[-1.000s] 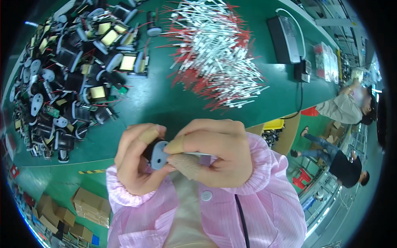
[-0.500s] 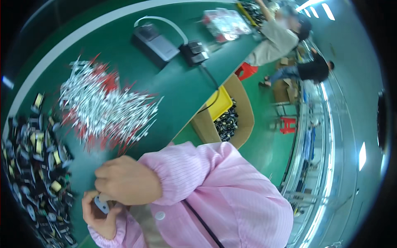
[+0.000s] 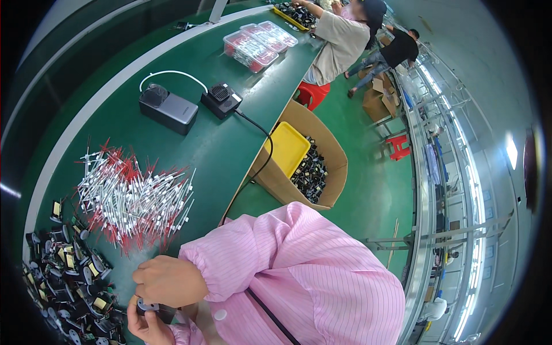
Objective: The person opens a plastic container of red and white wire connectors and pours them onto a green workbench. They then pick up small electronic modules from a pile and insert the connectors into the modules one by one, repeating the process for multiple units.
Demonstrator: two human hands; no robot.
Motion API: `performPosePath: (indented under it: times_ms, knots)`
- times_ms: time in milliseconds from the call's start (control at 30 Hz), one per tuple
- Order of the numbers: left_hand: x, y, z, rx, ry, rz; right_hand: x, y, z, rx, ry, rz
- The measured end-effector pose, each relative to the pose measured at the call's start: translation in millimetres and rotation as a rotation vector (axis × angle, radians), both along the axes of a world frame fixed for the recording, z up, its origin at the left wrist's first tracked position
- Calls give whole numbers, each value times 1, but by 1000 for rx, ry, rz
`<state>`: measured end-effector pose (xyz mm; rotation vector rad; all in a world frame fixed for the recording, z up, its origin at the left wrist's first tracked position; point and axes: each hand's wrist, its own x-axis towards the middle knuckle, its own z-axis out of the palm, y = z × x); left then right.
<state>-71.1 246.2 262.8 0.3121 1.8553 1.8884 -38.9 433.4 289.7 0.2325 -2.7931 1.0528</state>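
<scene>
In my left hand (image 3: 146,323) I grip a small black part with a grey rounded end (image 3: 150,306), thumb and fingers closed about it. Over that same part my right hand (image 3: 171,280) is bent, knuckles up and fingers curled down; whatever its fingertips pinch is hidden. A heap of similar black and grey parts (image 3: 69,287), some with yellow patches, lies just left of my hands. Beyond my hands spreads a pile of white and red wire leads (image 3: 138,201).
On the green table (image 3: 213,155) stand a grey-black power bank (image 3: 168,109) and a black cabled device (image 3: 222,100). Clear plastic boxes (image 3: 253,49) sit farther off. A cardboard box (image 3: 336,184) beside the table holds a yellow tray (image 3: 286,146) and black parts. A co-worker (image 3: 339,46) sits beyond.
The view has shifted, so the table things appear lower and farther left, and sharper. Both hands stay together at the part; my right hand still covers it from above.
</scene>
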Motion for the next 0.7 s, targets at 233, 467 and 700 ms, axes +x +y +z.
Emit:
performPosePath:
  times_ms: [233, 467, 700]
  knots:
    - [3, -15, -21, 190, 52, -59, -5, 15, 10, -152, -259, 301]
    - [4, 6, -9, 74, 284, 40, 8, -31, -5, 7, 106, -257]
    - [3, 6, 14, -43, 314, -43, 16, -22, 5, 0, 13, -143]
